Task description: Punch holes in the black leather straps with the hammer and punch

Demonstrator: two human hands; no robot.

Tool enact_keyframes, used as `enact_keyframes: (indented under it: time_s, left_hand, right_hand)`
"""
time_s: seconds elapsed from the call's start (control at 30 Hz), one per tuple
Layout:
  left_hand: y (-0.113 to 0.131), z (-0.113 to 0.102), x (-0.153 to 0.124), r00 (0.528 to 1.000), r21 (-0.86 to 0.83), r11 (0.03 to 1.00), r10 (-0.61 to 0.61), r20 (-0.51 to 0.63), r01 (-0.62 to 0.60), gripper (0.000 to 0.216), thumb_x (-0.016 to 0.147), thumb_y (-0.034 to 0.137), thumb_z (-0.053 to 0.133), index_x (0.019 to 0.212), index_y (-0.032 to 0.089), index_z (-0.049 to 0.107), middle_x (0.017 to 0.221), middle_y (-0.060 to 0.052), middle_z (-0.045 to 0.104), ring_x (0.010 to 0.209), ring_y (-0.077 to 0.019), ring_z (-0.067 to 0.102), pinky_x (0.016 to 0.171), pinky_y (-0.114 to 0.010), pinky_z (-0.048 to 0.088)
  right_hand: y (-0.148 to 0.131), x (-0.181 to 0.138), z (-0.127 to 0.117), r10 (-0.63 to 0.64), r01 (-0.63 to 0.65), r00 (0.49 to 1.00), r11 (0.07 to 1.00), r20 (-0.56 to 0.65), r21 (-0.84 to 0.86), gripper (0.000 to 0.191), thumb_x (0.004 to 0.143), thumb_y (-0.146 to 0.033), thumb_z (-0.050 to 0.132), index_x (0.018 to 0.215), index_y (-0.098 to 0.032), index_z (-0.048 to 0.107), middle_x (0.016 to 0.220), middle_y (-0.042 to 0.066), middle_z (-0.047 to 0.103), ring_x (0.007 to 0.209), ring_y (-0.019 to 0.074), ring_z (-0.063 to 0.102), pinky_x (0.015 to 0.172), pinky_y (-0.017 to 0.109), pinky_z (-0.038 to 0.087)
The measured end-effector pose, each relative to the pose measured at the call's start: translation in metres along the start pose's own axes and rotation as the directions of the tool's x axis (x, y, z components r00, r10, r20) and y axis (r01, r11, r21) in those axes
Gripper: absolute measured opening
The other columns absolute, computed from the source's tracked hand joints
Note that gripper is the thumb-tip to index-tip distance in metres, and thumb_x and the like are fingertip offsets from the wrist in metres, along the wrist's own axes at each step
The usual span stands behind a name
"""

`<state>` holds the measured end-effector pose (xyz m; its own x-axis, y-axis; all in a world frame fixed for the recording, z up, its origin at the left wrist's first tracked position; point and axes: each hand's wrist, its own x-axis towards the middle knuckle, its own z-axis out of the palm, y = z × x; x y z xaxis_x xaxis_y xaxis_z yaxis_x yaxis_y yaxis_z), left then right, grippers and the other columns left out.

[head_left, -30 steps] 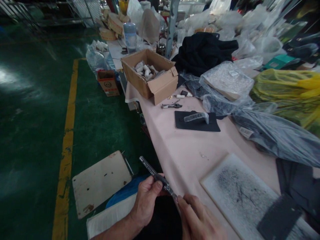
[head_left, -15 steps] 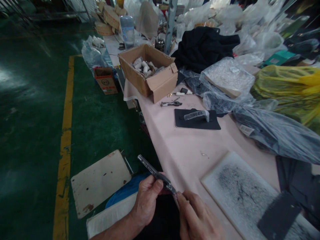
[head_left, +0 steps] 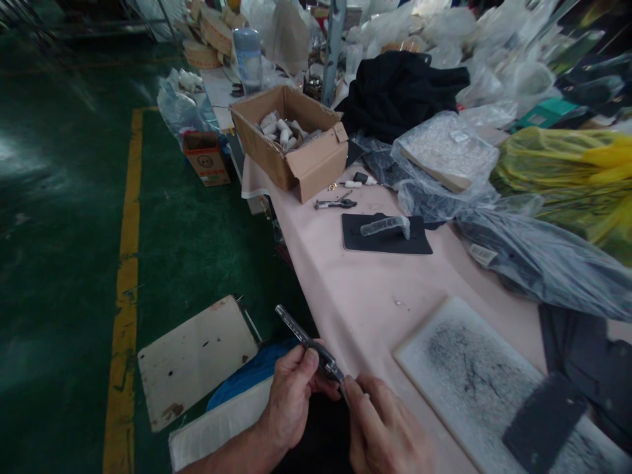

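Over my lap, just off the table's near edge, my left hand (head_left: 291,388) is closed around a slim, dark, shiny metal tool (head_left: 295,326), thumb on top. Its straight, tube-like end points up and away to the left. My right hand (head_left: 382,421) pinches with thumb and forefinger at the tool's near end, where a thin part meets the fingertips. Those fingertips hide the exact shape there, and the right hand is slightly blurred. A similar small metal tool (head_left: 334,204) lies on the table, beyond a black panel (head_left: 388,245) with a clear-wrapped strap on it.
The pink-covered table (head_left: 355,289) holds a cardboard box (head_left: 323,161) of white rolls and a smudged white board (head_left: 439,329) with a dark piece (head_left: 543,418) on it. Plastic-wrapped bundles (head_left: 543,243) line the right. A worn panel (head_left: 197,362) is low at left.
The tool has tilted a little in my left hand, and its near end shows more. My right hand has shifted slightly left, still pinching there. The view has moved slightly.
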<state>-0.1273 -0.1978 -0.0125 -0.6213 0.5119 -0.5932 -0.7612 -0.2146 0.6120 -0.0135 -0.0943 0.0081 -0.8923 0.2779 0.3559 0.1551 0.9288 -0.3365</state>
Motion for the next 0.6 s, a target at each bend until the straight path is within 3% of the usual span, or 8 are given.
enact_keyframes:
  time_s: [0.33, 0.47, 0.6]
  left_hand:
    - [0.006, -0.012, -0.001, 0.991, 0.081, 0.994, 0.080, -0.110, -0.072, 0.047, 0.079, 0.045, 0.072, 0.111, 0.010, 0.066, 0.069, -0.007, 0.069, 0.054, -0.0158, 0.063, 0.042, -0.022, 0.048]
    - [0.011, -0.017, 0.000, 0.983, 0.111, 0.986, 0.135, -0.128, -0.121, 0.044, 0.079, 0.042, 0.073, 0.109, 0.010, 0.066, 0.067, -0.004, 0.068, 0.049, -0.0132, 0.061, 0.042, -0.021, 0.047]
    - [0.023, -0.017, 0.008, 0.983, -0.103, 0.995, -0.008, -0.183, -0.011, 0.030, 0.079, 0.035, 0.075, 0.093, 0.010, 0.068, 0.069, -0.005, 0.069, 0.057, -0.0152, 0.065, 0.049, -0.023, 0.051]
  right_hand:
    - [0.000, 0.009, 0.001, -0.018, 0.008, 0.996, 0.993, 0.085, 0.117, 0.027, 0.090, -0.011, 0.044, 0.108, -0.017, 0.062, 0.097, 0.009, 0.064, 0.079, 0.0154, 0.064, 0.068, 0.023, 0.053]
    - [0.000, 0.009, 0.004, -0.021, 0.011, 0.997, 0.989, 0.068, 0.146, 0.025, 0.091, -0.014, 0.045, 0.108, -0.018, 0.063, 0.097, 0.009, 0.066, 0.080, 0.0152, 0.067, 0.069, 0.022, 0.054]
    - [-0.002, 0.009, 0.001, -0.024, 0.023, 1.000, 0.987, 0.008, 0.157, 0.021, 0.092, -0.015, 0.048, 0.107, -0.018, 0.062, 0.095, 0.009, 0.067, 0.080, 0.0151, 0.068, 0.068, 0.021, 0.055]
